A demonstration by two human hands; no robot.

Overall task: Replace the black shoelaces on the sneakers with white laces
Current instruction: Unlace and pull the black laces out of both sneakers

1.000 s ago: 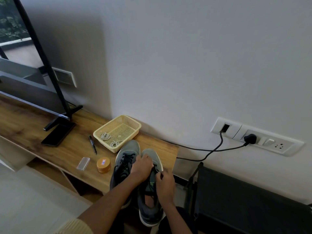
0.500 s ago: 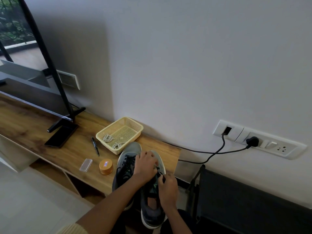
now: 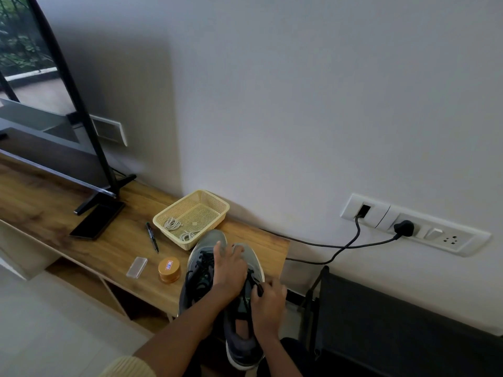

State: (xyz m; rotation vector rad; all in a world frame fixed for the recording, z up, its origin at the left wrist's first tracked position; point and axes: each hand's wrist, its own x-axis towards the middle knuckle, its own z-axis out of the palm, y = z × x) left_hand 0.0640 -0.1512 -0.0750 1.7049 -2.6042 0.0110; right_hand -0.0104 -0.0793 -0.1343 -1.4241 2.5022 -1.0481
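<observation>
Two grey sneakers stand side by side at the right end of the wooden shelf. The left sneaker keeps its black lace. My left hand rests on the front of the right sneaker with fingers spread, holding it down. My right hand pinches the black lace of that sneaker near its tongue. Two coiled white laces lie in the yellow mesh basket just behind the shoes.
A black pen, a small clear case and a round orange tin lie left of the sneakers. A phone lies by the TV stand. A black cable runs to the wall sockets. A black chair stands at right.
The view has shifted slightly. My right hand has drawn back a little to the right with the black lace, while my left hand stays on the right sneaker.
</observation>
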